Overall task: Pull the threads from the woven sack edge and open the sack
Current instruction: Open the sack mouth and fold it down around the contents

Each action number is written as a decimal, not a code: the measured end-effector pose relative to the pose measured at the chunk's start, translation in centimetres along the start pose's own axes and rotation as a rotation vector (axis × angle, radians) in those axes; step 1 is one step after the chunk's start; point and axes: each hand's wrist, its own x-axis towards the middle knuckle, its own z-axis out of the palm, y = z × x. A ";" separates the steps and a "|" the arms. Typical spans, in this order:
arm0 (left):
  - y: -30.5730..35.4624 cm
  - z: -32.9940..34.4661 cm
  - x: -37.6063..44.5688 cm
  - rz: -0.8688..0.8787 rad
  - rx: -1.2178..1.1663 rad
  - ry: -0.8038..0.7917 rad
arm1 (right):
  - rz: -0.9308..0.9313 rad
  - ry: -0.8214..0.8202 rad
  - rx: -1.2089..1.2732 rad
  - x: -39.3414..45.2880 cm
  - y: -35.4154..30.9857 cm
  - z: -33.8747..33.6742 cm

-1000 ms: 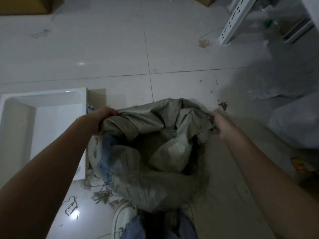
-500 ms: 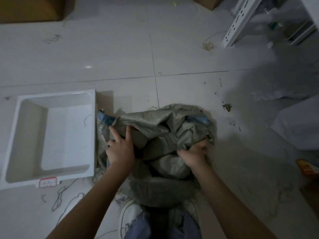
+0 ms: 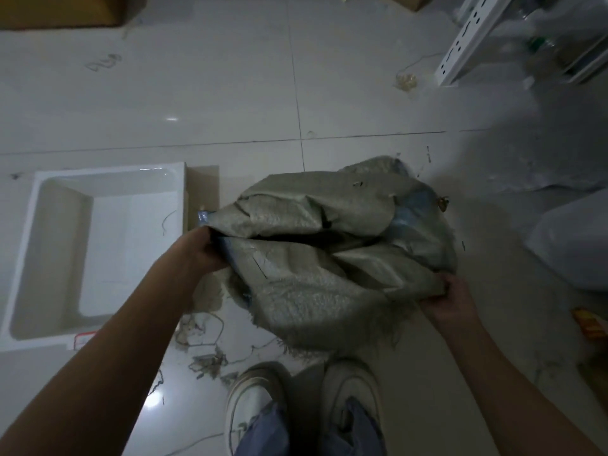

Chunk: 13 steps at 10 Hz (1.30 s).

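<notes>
A grey woven sack (image 3: 322, 281) with blue stripes lies crumpled on the tiled floor in front of my feet. A dark slit of its mouth shows across the middle. My left hand (image 3: 197, 248) is closed on the sack's left edge by a blue stripe. My right hand (image 3: 452, 299) grips the frayed lower right corner. Loose fringe hangs from the sack's near edge. Pulled threads (image 3: 204, 334) lie on the floor under my left forearm.
A white rectangular tray (image 3: 108, 179) sits on the floor to the left with a thread inside. My white shoes (image 3: 250, 399) stand just below the sack. A white sack (image 3: 572, 238) lies at right, a white metal rack (image 3: 467, 37) at top right, a cardboard box (image 3: 59, 11) at top left.
My hands went from pressing on the middle of the sack to gripping its left edge and lower right corner. The sack now lies flatter and spread wider, with its mouth narrowed to a slit.
</notes>
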 end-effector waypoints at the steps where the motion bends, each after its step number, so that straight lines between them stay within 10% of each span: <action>1: -0.4 0.4 1.3 -0.018 0.044 0.042 | -0.147 0.003 -0.078 0.9 1.0 -0.9; 2: -0.9 0.2 2.9 -0.066 0.074 0.192 | -0.120 0.284 -0.282 1.1 1.3 -2.6; 3: -1.3 -1.0 4.5 -0.029 0.120 0.321 | -0.275 0.402 -1.083 1.1 2.1 -1.8; 4: -0.6 -0.5 3.3 0.245 0.263 0.410 | -0.479 0.680 -1.369 -1.2 1.1 1.3; 6: -3.3 5.0 -4.9 1.121 1.266 0.780 | -1.423 -0.239 -2.095 -3.1 2.1 7.7; 7: -5.3 9.7 -6.1 1.322 1.713 0.525 | -1.466 -0.742 -2.430 0.2 3.5 12.4; 8: -6.4 10.6 -3.9 0.807 2.026 0.287 | -0.813 -0.782 -3.042 3.3 3.8 15.5; 9: -7.0 9.1 -2.7 0.602 2.297 0.267 | -0.501 -0.457 -3.283 6.3 1.9 16.9; 13: -7.9 1.8 -5.9 0.522 2.524 0.188 | -0.593 0.279 -3.526 7.4 -4.3 14.3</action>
